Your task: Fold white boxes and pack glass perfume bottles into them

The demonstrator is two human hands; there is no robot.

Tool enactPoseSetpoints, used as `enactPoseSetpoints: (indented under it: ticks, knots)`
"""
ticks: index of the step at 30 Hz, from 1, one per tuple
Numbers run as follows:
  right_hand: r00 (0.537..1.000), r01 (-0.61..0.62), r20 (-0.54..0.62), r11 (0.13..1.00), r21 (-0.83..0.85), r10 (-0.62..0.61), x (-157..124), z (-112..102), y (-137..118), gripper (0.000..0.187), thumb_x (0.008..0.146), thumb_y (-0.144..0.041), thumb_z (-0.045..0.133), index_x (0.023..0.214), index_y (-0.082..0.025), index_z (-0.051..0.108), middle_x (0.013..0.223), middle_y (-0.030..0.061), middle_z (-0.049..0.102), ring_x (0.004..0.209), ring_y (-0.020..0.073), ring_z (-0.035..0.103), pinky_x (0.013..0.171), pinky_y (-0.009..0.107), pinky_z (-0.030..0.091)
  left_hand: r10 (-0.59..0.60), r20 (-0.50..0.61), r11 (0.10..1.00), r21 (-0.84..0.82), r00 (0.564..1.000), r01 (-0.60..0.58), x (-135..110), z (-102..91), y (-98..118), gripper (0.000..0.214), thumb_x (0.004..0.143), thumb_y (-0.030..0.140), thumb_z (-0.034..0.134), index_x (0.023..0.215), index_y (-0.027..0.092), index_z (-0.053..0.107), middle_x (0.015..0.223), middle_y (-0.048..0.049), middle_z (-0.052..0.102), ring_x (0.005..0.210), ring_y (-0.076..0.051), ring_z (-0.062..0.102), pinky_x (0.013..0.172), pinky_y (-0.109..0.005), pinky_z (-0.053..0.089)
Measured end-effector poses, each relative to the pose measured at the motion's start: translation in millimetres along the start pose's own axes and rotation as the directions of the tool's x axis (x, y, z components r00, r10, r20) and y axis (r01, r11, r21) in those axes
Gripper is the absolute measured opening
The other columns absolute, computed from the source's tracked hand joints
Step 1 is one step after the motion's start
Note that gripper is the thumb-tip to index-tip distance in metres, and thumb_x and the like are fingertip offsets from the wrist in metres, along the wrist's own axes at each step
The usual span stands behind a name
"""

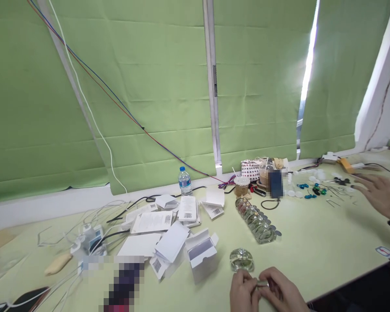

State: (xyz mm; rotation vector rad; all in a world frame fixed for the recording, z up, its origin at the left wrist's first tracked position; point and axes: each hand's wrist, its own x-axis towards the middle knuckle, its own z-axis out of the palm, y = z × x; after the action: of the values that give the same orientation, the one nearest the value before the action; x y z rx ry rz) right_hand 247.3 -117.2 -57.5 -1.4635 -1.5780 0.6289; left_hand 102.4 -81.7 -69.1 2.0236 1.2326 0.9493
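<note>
My left hand (243,291) and my right hand (282,287) meet low in the view, at the table's front edge. Between their fingertips is a small shiny silvery piece (262,283), mostly covered, and its kind cannot be made out. Just beyond my left hand stands a clear rounded glass piece (242,260), apart from the others. Farther back, a row of similar glass pieces (256,221) runs diagonally, with small grey discs (278,233) along its right side.
White boxes (172,242), one an open box (201,253), lie left of centre near a water bottle (185,182). Cables and a power strip (92,242) spread farther left. Another person's hand (378,195) reaches in at right, near small coloured parts (316,190). Drink cups (242,185) stand behind.
</note>
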Motion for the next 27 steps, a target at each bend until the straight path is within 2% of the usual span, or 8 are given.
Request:
enactPoseSetpoints:
  ticks: [3, 6, 10, 13, 18, 22, 24, 27]
  knots:
    - [0.991, 0.128, 0.023, 0.992, 0.024, -0.128, 1.3, 2.2, -8.7, 0.015, 0.086, -0.027, 0.050, 0.089, -0.022, 0.065, 0.083, 0.0037, 0.066, 0.076, 0.0171, 0.065, 0.070, 0.023, 0.052, -0.014, -0.020, 0.998, -0.056, 1.000, 0.013, -0.5, -2.3, 2.8, 0.028, 0.070, 0.007, 0.057, 0.084, 0.021, 0.077, 0.080, -0.0060, 0.060, 0.076, -0.022, 0.059, 0.070, -0.031, 0.047]
    - [0.986, 0.165, -0.015, 0.985, 0.045, -0.165, 2.3, 1.6, -11.2, 0.025, 0.087, -0.027, 0.050, 0.106, -0.023, 0.065, 0.096, 0.0066, 0.070, 0.088, 0.0191, 0.068, 0.078, 0.025, 0.054, -0.030, -0.027, 0.995, -0.096, 0.999, 0.027, -1.1, -5.8, 7.3, 0.032, 0.066, 0.003, 0.054, 0.086, 0.018, 0.075, 0.086, -0.0072, 0.061, 0.082, -0.022, 0.060, 0.076, -0.031, 0.048]
    - [0.965, 0.055, -0.256, 0.998, -0.018, -0.058, 5.3, -3.9, 4.3, 0.030, 0.089, -0.036, 0.048, 0.112, -0.023, 0.063, 0.104, 0.0078, 0.071, 0.091, 0.0204, 0.069, 0.078, 0.025, 0.056, -0.085, -0.001, 0.994, -0.076, 0.996, 0.085, -0.8, -9.0, 11.4, 0.032, 0.061, 0.000, 0.052, 0.080, 0.017, 0.072, 0.089, -0.0071, 0.060, 0.087, -0.023, 0.059, 0.081, -0.031, 0.046]
    - [0.916, 0.038, -0.392, 0.990, -0.138, -0.090, 10.0, -8.6, 22.7, 0.032, 0.089, -0.037, 0.045, 0.110, -0.022, 0.064, 0.107, 0.0094, 0.069, 0.097, 0.0227, 0.068, 0.083, 0.030, 0.056, -0.097, -0.006, 0.994, -0.058, 0.995, 0.097, -0.1, -8.7, 11.9, 0.028, 0.061, 0.000, 0.053, 0.077, 0.017, 0.070, 0.089, -0.0068, 0.059, 0.088, -0.023, 0.059, 0.082, -0.030, 0.045]
    - [0.887, 0.165, -0.378, 0.948, -0.272, -0.263, 8.4, -7.5, 34.3, 0.032, 0.091, -0.031, 0.045, 0.116, -0.023, 0.063, 0.108, 0.0098, 0.062, 0.085, 0.0177, 0.068, 0.076, 0.026, 0.056, -0.079, -0.018, 0.996, -0.042, 0.997, 0.078, 0.5, -4.8, 10.1, 0.027, 0.062, 0.000, 0.055, 0.075, 0.017, 0.070, 0.088, -0.0058, 0.058, 0.085, -0.022, 0.058, 0.080, -0.030, 0.046]
    - [0.875, 0.334, -0.290, 0.917, -0.219, -0.388, -2.4, -2.2, 26.9, 0.026, 0.094, -0.031, 0.045, 0.102, -0.025, 0.069, 0.098, 0.0069, 0.065, 0.088, 0.0162, 0.069, 0.080, 0.021, 0.055, -0.027, -0.042, 0.999, -0.032, 0.999, 0.026, -0.7, -1.0, 6.9, 0.026, 0.065, 0.000, 0.055, 0.076, 0.018, 0.071, 0.087, -0.0062, 0.059, 0.084, -0.022, 0.059, 0.080, -0.031, 0.047]
    - [0.893, 0.350, -0.239, 0.922, -0.165, -0.382, -6.8, 0.7, 24.3, 0.025, 0.093, -0.034, 0.047, 0.096, -0.025, 0.070, 0.090, 0.0057, 0.069, 0.086, 0.0163, 0.070, 0.078, 0.018, 0.055, 0.007, -0.068, 0.999, -0.043, 0.998, -0.010, -1.6, 0.6, 4.9, 0.024, 0.067, 0.002, 0.055, 0.077, 0.018, 0.071, 0.087, -0.0072, 0.060, 0.085, -0.022, 0.060, 0.079, -0.032, 0.047]
    - [0.945, 0.255, -0.196, 0.965, -0.055, -0.261, -10.8, 6.9, 21.2, 0.024, 0.090, -0.039, 0.052, 0.092, -0.025, 0.071, 0.085, 0.0049, 0.074, 0.080, 0.0178, 0.072, 0.074, 0.018, 0.056, 0.074, -0.136, 0.990, -0.109, 0.988, -0.089, -3.1, 2.4, 2.0, 0.016, 0.074, 0.011, 0.057, 0.080, 0.018, 0.071, 0.088, -0.0081, 0.062, 0.083, -0.022, 0.061, 0.077, -0.032, 0.050]
